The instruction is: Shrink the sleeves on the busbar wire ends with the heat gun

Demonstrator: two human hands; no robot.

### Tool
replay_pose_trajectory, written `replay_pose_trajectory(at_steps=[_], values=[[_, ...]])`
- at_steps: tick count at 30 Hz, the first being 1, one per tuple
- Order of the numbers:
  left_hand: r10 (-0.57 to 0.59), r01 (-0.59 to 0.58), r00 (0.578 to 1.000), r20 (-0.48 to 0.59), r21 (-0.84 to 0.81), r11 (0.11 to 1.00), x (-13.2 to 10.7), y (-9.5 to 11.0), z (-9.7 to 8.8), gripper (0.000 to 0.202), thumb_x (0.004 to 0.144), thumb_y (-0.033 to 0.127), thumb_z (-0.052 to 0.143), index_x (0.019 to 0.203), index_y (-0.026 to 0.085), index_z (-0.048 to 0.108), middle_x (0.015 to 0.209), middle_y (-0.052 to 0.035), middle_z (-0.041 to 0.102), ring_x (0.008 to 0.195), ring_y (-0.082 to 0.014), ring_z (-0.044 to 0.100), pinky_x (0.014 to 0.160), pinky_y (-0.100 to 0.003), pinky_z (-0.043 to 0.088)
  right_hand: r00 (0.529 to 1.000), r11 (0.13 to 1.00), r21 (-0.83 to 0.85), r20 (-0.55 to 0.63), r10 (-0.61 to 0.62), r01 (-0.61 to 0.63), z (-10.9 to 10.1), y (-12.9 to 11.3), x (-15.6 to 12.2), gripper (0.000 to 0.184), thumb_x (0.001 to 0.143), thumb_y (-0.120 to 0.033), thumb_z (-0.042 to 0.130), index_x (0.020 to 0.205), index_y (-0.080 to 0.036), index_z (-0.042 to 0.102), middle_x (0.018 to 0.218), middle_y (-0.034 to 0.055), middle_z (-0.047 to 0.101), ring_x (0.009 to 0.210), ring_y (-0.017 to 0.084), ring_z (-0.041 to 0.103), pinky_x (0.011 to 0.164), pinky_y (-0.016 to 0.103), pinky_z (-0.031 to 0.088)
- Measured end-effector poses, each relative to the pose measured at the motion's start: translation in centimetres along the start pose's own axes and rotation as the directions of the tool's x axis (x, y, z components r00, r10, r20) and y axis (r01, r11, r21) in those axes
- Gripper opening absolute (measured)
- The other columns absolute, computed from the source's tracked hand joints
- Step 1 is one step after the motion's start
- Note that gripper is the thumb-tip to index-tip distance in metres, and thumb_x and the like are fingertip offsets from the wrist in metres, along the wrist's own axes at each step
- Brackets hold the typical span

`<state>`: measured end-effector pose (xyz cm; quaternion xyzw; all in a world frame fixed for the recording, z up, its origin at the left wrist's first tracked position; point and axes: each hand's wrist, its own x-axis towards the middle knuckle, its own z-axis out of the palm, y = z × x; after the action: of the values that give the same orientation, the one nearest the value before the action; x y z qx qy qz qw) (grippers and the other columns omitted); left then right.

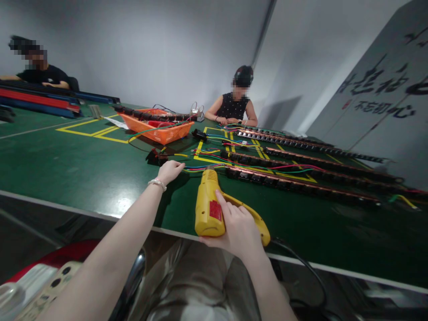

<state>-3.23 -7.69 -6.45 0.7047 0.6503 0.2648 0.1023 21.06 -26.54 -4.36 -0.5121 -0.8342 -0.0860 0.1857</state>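
Observation:
My right hand [240, 225] is closed round a yellow heat gun [207, 196] with a red label, index finger along its body. The nozzle points away from me, close to a bundle of coloured wires [197, 169]. My left hand [170, 171] is closed on the left part of these wires, its fingertips pinched together. Just beyond it lies a black connector [155, 156] with yellow-tipped wires. To the right, the wires run along a long copper-edged black strip [284, 182] on the green table [100, 178].
An orange basket [163, 133] holding black parts stands beyond my left hand. More long black strips [301, 145] lie at the right. One person [236, 107] sits opposite, another [55, 76] at far left beside stacked red and blue bars [40, 100]. The gun's black cable [307, 263] hangs over the table edge.

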Motion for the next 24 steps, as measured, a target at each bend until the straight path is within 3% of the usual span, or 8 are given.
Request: replay_pose_trajectory(at_steps=[14, 24], values=[[-0.031, 0.031, 1.000, 0.003, 0.009, 0.999, 0.2, 0.1, 0.0, 0.057, 0.087, 0.053, 0.032, 0.079, 0.013, 0.073, 0.078, -0.0097, 0.069, 0.071, -0.0189, 0.056, 0.057, -0.027, 0.029, 0.989, 0.990, 0.087, 0.084, -0.118, 0.111, 0.7, -4.7, 1.9, 0.116, 0.062, -0.086, 0.043, 0.144, -0.006, 0.026, 0.094, 0.0111, 0.061, 0.082, 0.025, 0.058, 0.079, 0.041, 0.041], [-0.005, 0.005, 1.000, 0.004, -0.006, 1.000, 0.4, -0.4, 0.2, 0.059, 0.087, 0.053, 0.030, 0.075, 0.011, 0.071, 0.071, -0.0073, 0.065, 0.066, -0.0165, 0.051, 0.056, -0.026, 0.028, 0.987, 0.985, 0.095, 0.057, -0.153, 0.147, 1.1, -4.4, 1.9, 0.113, 0.064, -0.086, 0.040, 0.144, -0.008, 0.024, 0.093, 0.0103, 0.061, 0.081, 0.025, 0.057, 0.078, 0.040, 0.041]])
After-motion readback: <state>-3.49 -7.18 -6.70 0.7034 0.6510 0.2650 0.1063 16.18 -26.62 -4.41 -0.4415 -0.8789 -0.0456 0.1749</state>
